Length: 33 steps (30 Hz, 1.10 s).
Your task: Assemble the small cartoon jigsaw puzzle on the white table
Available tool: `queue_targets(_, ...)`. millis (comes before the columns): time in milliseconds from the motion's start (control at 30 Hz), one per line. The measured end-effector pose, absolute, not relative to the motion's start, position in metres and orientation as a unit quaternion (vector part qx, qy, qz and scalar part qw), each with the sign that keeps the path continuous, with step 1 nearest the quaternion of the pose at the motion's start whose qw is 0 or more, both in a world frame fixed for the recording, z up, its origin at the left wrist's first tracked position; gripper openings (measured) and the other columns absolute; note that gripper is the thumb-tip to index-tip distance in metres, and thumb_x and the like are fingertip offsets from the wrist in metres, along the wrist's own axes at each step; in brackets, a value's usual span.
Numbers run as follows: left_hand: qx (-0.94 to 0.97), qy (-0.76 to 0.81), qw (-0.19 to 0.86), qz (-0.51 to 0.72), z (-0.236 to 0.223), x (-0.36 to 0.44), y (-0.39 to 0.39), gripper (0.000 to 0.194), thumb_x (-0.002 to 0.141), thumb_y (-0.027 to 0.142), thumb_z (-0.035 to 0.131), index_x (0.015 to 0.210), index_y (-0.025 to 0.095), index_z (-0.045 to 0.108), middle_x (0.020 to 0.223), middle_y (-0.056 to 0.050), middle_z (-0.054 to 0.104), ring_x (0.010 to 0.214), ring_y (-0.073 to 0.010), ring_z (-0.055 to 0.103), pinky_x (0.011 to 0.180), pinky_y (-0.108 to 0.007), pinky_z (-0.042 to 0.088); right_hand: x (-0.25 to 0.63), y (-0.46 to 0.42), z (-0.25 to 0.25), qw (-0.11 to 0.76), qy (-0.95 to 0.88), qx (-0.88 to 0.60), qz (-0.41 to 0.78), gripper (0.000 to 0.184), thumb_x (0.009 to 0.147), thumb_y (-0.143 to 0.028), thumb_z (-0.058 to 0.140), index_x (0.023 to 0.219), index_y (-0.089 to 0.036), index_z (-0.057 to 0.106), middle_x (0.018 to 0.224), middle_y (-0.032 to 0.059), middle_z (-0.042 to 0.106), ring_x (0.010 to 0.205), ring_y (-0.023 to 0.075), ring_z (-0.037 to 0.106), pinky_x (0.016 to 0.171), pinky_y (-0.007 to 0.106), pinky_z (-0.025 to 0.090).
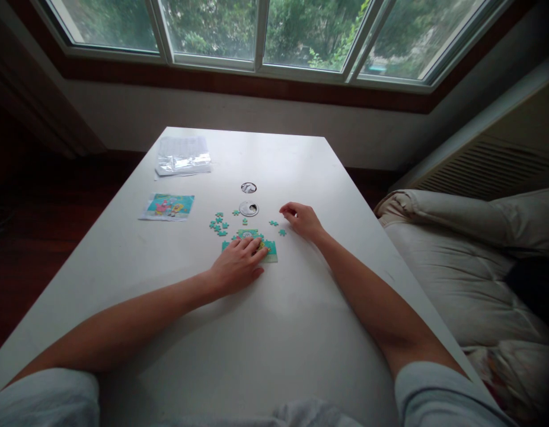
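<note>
My left hand point(241, 261) lies palm down with its fingers stretched over a partly joined jigsaw puzzle point(271, 252). It covers much of the green and teal picture. Off to the right, my right hand point(302, 219) is closed, its fingers curled together; whether a small piece is between the fingertips is hidden. Two loose puzzle pieces point(282, 232) lie just left of that hand. Several more loose teal pieces point(218, 225) are scattered left of and beyond the joined part. A single piece point(245, 222) sits just above the puzzle's far edge.
Two round items point(248, 208) lie beyond the pieces, one behind the other. At the left is a colourful picture sheet point(171, 206) with cartoon figures. Clear plastic packaging point(184, 156) rests at the table's far left corner. A padded beige seat point(434, 255) stands along the right side.
</note>
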<state>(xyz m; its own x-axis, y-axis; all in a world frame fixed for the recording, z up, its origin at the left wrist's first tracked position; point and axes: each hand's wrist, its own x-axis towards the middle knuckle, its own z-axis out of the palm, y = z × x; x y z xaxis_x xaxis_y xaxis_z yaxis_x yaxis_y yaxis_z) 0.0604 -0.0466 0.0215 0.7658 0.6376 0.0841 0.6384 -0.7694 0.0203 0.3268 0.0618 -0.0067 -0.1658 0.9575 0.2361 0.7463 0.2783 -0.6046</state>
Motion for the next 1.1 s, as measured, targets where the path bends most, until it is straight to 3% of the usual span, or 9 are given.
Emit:
queue_targets(233, -0.939, -0.339, 0.007, -0.046, 0.019, 0.058, -0.046, 0.044, 0.099, 0.038, 0.053, 0.140, 0.022, 0.050, 0.149, -0.015, 0.050, 0.135, -0.0313, 0.047, 0.108, -0.046, 0.040, 0.353, 0.062, 0.007, 0.183, -0.799, -0.486, 0.302, 0.018, 0.085, -0.031, 0.065, 0.093, -0.019, 0.076, 0.079, 0.0006, 0.068, 0.070, 0.0139, 0.058, 0.068, 0.026, 0.043)
queue_targets(400, -0.940, -0.338, 0.007, -0.043, 0.020, 0.058, -0.046, 0.045, 0.099, 0.037, 0.053, 0.140, 0.021, 0.050, 0.149, -0.015, 0.050, 0.135, -0.0316, 0.047, 0.109, -0.047, 0.040, 0.346, 0.056, 0.015, 0.147, -0.847, -0.438, 0.261, 0.020, 0.078, -0.033, 0.078, 0.092, -0.020, 0.075, 0.086, 0.0027, 0.062, 0.076, 0.0152, 0.056, 0.070, 0.026, 0.044)
queue_targets(667, -0.938, -0.342, 0.005, -0.046, 0.021, 0.059, -0.047, 0.045, 0.098, 0.037, 0.054, 0.140, 0.022, 0.051, 0.149, -0.015, 0.050, 0.135, -0.0312, 0.047, 0.108, -0.046, 0.040, 0.330, 0.052, 0.007, 0.188, -0.858, -0.421, 0.226, 0.014, 0.079, -0.021, 0.073, 0.093, -0.019, 0.071, 0.096, 0.0071, 0.064, 0.089, 0.0198, 0.059, 0.080, 0.030, 0.047)
queue_targets(900, -0.939, -0.342, 0.007, -0.038, 0.023, 0.061, -0.048, 0.045, 0.099, 0.037, 0.053, 0.141, 0.020, 0.051, 0.151, -0.016, 0.049, 0.136, -0.0321, 0.047, 0.110, -0.047, 0.039, 0.310, 0.046, -0.004, 0.254, -0.801, -0.452, 0.299, 0.009, 0.083, -0.025, 0.063, 0.088, -0.019, 0.067, 0.076, -0.0020, 0.064, 0.067, 0.0123, 0.051, 0.067, 0.025, 0.041)
queue_targets(1100, -0.938, -0.342, 0.001, -0.048, 0.023, 0.062, -0.050, 0.045, 0.098, 0.035, 0.053, 0.141, 0.020, 0.051, 0.150, -0.016, 0.050, 0.136, -0.0317, 0.046, 0.110, -0.048, 0.039, 0.288, 0.038, -0.008, 0.304, -0.764, -0.472, 0.318, 0.016, 0.083, -0.029, 0.063, 0.092, -0.019, 0.071, 0.081, -0.0002, 0.072, 0.066, 0.0116, 0.053, 0.067, 0.025, 0.043)
